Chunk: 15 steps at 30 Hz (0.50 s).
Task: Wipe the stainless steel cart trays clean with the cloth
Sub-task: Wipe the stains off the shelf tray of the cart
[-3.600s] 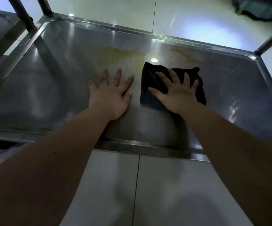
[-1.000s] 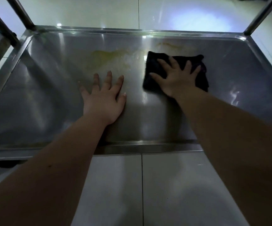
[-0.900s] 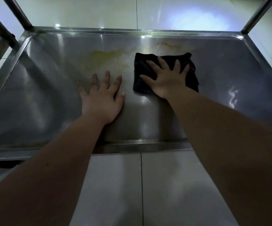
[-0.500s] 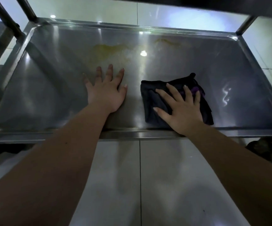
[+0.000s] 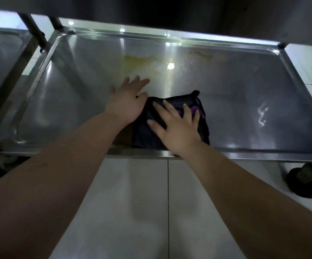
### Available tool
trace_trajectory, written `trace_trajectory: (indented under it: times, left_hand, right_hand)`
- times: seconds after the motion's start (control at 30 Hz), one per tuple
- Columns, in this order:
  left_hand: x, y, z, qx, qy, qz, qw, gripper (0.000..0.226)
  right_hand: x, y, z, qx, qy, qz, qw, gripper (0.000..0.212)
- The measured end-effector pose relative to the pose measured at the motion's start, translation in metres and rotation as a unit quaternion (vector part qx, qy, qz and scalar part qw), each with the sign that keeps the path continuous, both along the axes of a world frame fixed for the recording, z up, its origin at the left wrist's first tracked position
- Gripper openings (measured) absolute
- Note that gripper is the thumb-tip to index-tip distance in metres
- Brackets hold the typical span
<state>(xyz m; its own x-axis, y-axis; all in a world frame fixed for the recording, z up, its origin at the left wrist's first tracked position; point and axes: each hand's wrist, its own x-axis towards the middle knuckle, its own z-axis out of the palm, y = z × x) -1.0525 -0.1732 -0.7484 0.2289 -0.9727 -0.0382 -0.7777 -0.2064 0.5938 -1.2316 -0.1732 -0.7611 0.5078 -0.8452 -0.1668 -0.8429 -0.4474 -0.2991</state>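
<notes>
Pressing dark folded cloth (image 5: 145,131) onto shiny stainless steel tray (image 5: 244,113) with right hand (image 5: 177,128), fingers straight, spread; left hand (image 5: 127,103) just beside, fingers released.

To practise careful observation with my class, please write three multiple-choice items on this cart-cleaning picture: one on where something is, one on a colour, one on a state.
1. Where on the tray does the cloth lie?
A. in the far left corner
B. by the near rim
C. draped over the far rim

2. What colour is the stain on the far part of the tray?
A. red
B. blue
C. yellowish

3. How does the right hand lie?
A. flat on the cloth, fingers spread
B. clenched in a fist off the tray
C. pinching a lifted corner of the cloth

Answers:
1 B: the cloth lies just inside the near rim.
2 C: the smear shows yellow against the steel.
3 A: its straight fingers spread over the cloth.
</notes>
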Motion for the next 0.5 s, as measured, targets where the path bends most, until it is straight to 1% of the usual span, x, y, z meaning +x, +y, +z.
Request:
trace_trajectory:
  times: [0.03, 0.07, 0.1, 0.13, 0.2, 0.23, 0.3, 0.37, 0.43, 0.5]
  left_hand:
    - [-0.001, 0.007, 0.001, -0.011, 0.014, 0.002, 1.000, 0.045]
    - [-0.003, 0.014, 0.000, -0.020, 0.020, -0.002, 1.000, 0.043]
    - [-0.006, 0.021, -0.001, -0.026, 0.001, -0.011, 1.000, 0.041]
    - [-0.008, 0.028, -0.002, -0.026, -0.036, -0.022, 0.999, 0.041]
    - [-0.009, 0.035, -0.004, -0.026, -0.095, -0.034, 0.995, 0.042]
    - [-0.008, 0.037, -0.005, -0.030, -0.106, -0.033, 0.993, 0.043]
    - [-0.006, 0.041, -0.006, -0.043, -0.109, -0.028, 0.993, 0.045]
    - [-0.003, 0.045, -0.008, -0.042, -0.106, -0.024, 0.993, 0.044]
    - [-0.002, 0.048, -0.009, -0.040, -0.077, -0.012, 0.996, 0.037]
    - [-0.001, 0.047, -0.007, -0.057, -0.046, 0.001, 0.997, 0.029]
  right_hand:
    - [-0.010, -0.005, 0.004, -0.009, -0.043, -0.011, 0.999, 0.060]
    - [-0.020, -0.013, 0.008, -0.032, -0.066, -0.025, 0.997, 0.056]
    - [-0.031, -0.023, 0.011, -0.056, -0.064, -0.034, 0.996, 0.053]
    - [-0.041, -0.034, 0.014, -0.063, -0.048, -0.040, 0.996, 0.051]
    - [-0.059, -0.051, 0.016, -0.025, -0.012, -0.041, 0.999, 0.055]
    - [-0.065, -0.055, 0.016, 0.002, -0.007, -0.038, 0.999, 0.058]
    - [-0.073, -0.055, 0.015, 0.025, -0.049, -0.033, 0.998, 0.060]
    - [-0.074, -0.051, 0.013, 0.002, -0.119, -0.028, 0.992, 0.046]
    - [-0.071, -0.046, 0.011, -0.026, -0.155, -0.045, 0.987, 0.031]
    - [-0.066, -0.046, 0.014, -0.042, -0.180, -0.068, 0.980, 0.020]
